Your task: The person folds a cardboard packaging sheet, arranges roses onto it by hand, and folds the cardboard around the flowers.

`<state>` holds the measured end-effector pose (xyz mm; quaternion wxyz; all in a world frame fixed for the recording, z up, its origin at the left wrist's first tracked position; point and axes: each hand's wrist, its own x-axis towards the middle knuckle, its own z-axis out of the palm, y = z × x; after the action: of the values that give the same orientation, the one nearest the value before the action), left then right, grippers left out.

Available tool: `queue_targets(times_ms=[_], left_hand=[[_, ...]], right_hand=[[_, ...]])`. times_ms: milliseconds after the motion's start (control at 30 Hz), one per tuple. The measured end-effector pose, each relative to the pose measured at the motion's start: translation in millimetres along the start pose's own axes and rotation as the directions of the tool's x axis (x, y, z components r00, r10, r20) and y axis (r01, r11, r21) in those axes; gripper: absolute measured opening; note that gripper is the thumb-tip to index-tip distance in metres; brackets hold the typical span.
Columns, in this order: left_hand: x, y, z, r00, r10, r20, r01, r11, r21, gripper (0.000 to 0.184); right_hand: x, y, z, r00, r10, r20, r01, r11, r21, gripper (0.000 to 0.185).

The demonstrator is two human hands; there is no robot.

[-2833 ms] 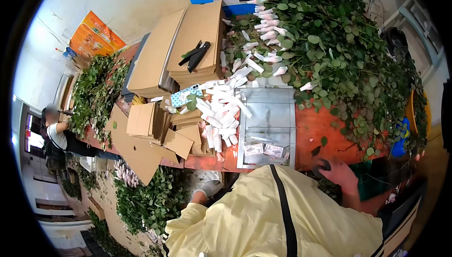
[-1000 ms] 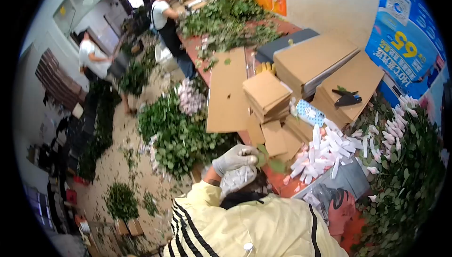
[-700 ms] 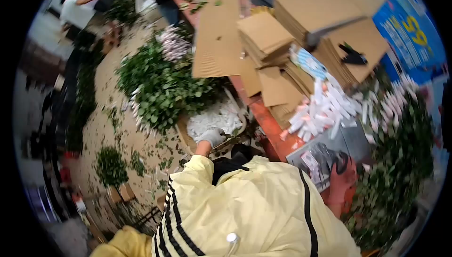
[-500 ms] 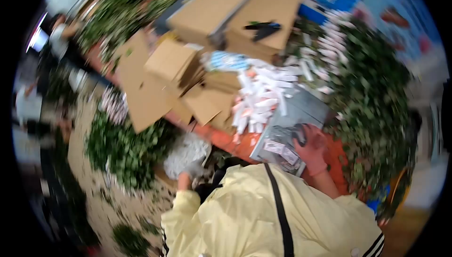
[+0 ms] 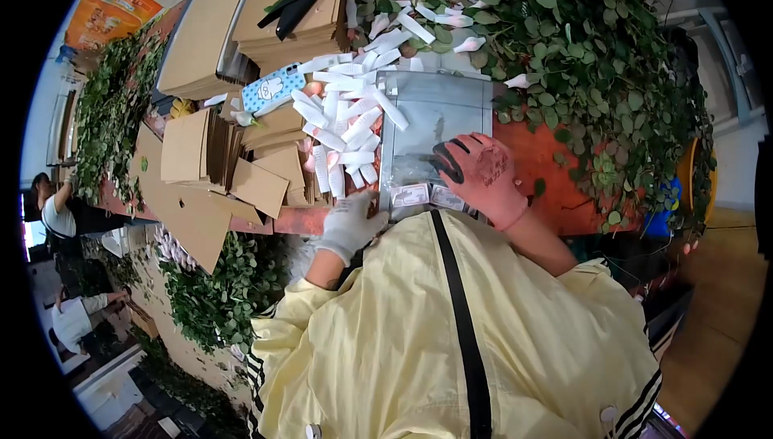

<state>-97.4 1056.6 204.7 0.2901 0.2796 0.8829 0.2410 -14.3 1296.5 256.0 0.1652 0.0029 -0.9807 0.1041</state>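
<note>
My left hand (image 5: 352,225), in a white glove, is at the front edge of the red table (image 5: 547,165), below the pile of white sleeves (image 5: 346,113). Its fingers are apart, with nothing visible in them. My right hand (image 5: 481,172) wears a pink glove with dark fingertips. It rests over the right part of the grey metal tray (image 5: 411,145), fingers spread and holding nothing. Two printed labels (image 5: 411,195) lie near the tray's front edge, between my hands. A blue patterned phone (image 5: 274,89) lies left of the sleeves.
Cardboard stacks (image 5: 294,16) bear a black stapler (image 5: 302,8). Smaller cardboard pieces (image 5: 185,149) are at the left. Leafy stems with wrapped pink blooms (image 5: 580,77) cover the right side. More foliage (image 5: 217,294) is at the lower left. Two people (image 5: 60,214) are at the far left.
The view has swung back over the table. My left hand has risen from the container of white material to the table edge, its fingers apart. My right hand stays over the tray.
</note>
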Motion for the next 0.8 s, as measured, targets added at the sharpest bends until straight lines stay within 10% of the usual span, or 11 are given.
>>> queue_targets(times_ms=[133, 200, 267, 333, 400, 533, 800], left_hand=[[10.4, -13.3, 23.3, 0.987, -0.120, 0.109, 0.137, 0.975, -0.172, 0.045], [9.4, -5.3, 16.0, 0.995, -0.003, 0.095, 0.022, 0.980, -0.195, 0.043], [9.1, 0.3, 2.6, 0.989, -0.041, 0.142, 0.066, 0.982, -0.175, 0.046], [13.8, 0.9, -12.7, 0.875, 0.325, -0.359, -0.169, 0.900, 0.402, 0.056], [27.4, 1.3, -27.1, 0.857, 0.303, -0.417, -0.091, 0.885, 0.457, 0.066], [76.8, -10.7, -48.2, 0.952, 0.250, -0.176, -0.046, 0.686, 0.726, 0.059], [133.7, 11.3, -106.2, 0.897, 0.343, -0.279, -0.053, 0.710, 0.702, 0.058]], right_hand=[[3.9, 8.7, -10.4, 0.963, 0.087, 0.254, -0.114, 0.989, 0.094, 0.038], [2.2, 9.5, -11.0, 0.991, -0.023, -0.134, 0.026, 0.999, 0.021, 0.030], [0.4, 13.9, -8.9, 0.998, 0.002, -0.069, 0.000, 1.000, 0.023, 0.031], [-4.7, 17.4, -0.6, 0.999, 0.015, -0.032, -0.014, 1.000, 0.027, 0.046], [5.4, 12.3, -8.3, 1.000, 0.009, 0.008, -0.010, 0.996, 0.092, 0.035], [1.5, 15.7, -6.3, 0.999, -0.011, -0.042, 0.013, 0.999, 0.050, 0.037], [-5.6, 16.7, -0.6, 0.995, -0.046, -0.092, 0.052, 0.997, 0.064, 0.040]])
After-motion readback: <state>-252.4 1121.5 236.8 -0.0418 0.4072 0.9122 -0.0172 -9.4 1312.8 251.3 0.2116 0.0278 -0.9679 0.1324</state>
